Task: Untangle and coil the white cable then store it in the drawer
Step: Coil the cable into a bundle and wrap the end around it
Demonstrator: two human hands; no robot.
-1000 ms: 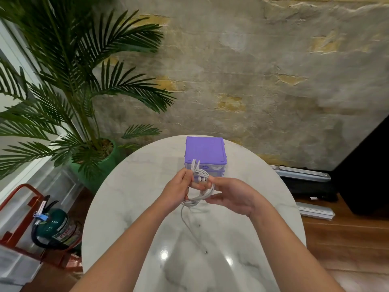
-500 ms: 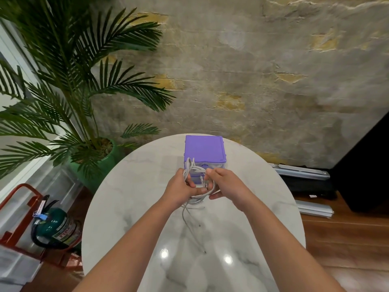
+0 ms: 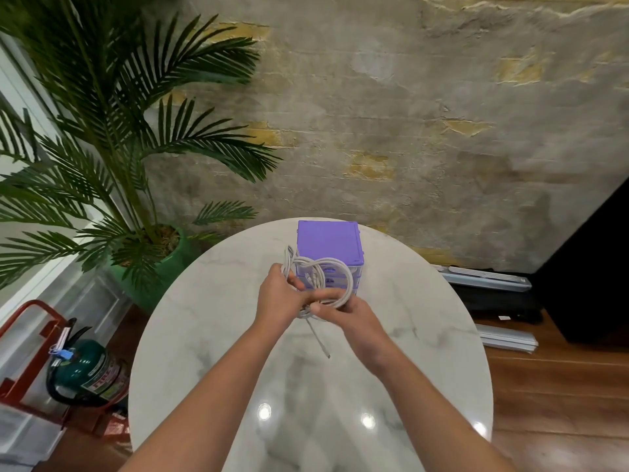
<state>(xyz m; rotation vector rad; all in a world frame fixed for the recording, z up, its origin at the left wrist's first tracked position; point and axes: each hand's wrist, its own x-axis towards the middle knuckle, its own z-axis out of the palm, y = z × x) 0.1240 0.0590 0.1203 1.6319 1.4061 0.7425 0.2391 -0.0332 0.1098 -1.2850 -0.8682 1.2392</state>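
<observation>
Since the prior frame, the white cable point(image 3: 335, 271) had spread into wider loops standing before the purple drawer unit point(image 3: 328, 240), its loose end hanging toward the table point(image 3: 211, 321). Left hand point(image 3: 277, 298) and right hand point(image 3: 350, 313) both gripped it.

We see 2 bare forearms reaching in from the bottom edge, with no sleeves, cuffs or gloves on them. The left hand point(image 3: 277, 296) and the right hand point(image 3: 354, 313) are bare too; we make out no ring, watch or band at either wrist. The fingers are partly hidden, so nails stay unclear.
</observation>
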